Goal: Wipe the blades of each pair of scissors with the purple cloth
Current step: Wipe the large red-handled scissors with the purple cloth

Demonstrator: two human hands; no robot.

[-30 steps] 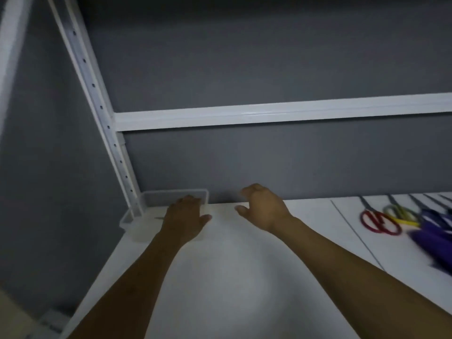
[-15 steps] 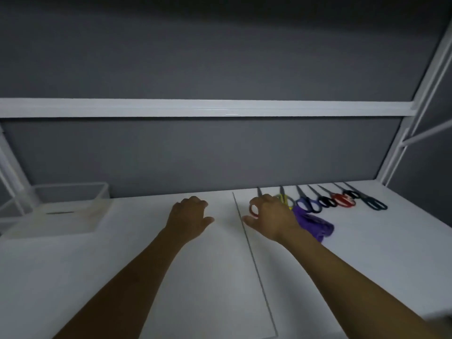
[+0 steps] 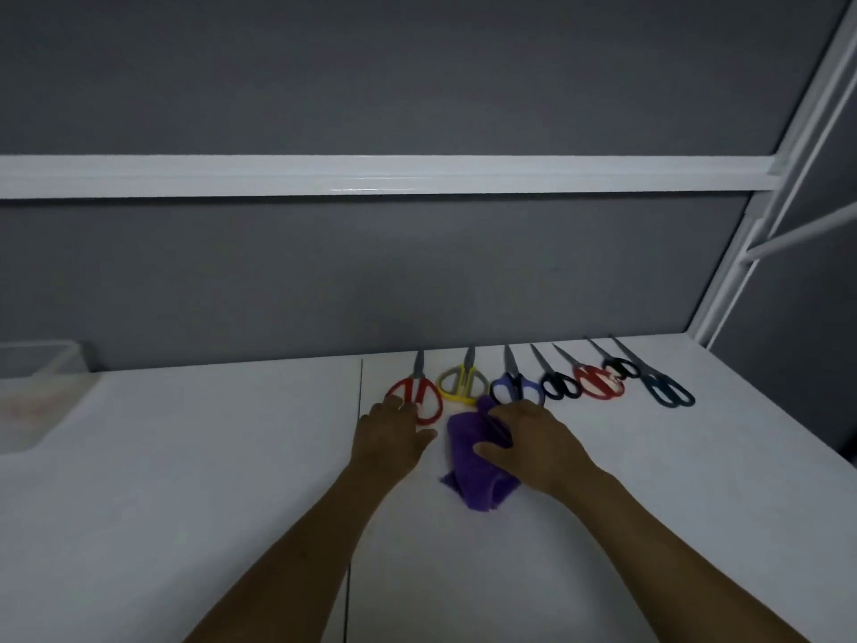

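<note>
Gripping the purple cloth [image 3: 468, 484] in the right hand [image 3: 533, 447], thumb on the near side and fingers curled over the far side, bunching it on the white table [image 3: 185, 457] just in front of the blue-handled scissors [image 3: 514, 385]. Reaching with the left hand [image 3: 389, 438], palm down, fingers loosely extended, fingertips touching the left handle loop of the red-handled scissors [image 3: 424, 392] without closing round it. Lying in a row near the grey wall, blades pointing away: next to the red-handled pair the yellow-handled scissors [image 3: 461, 385], then the blue, small black-handled scissors [image 3: 559, 385], a second red pair [image 3: 598, 380], another black pair [image 3: 621, 368], and dark teal scissors [image 3: 668, 392] rightmost. Sitting well apart at the far left, a clear plastic bin [image 3: 41, 387].
</note>
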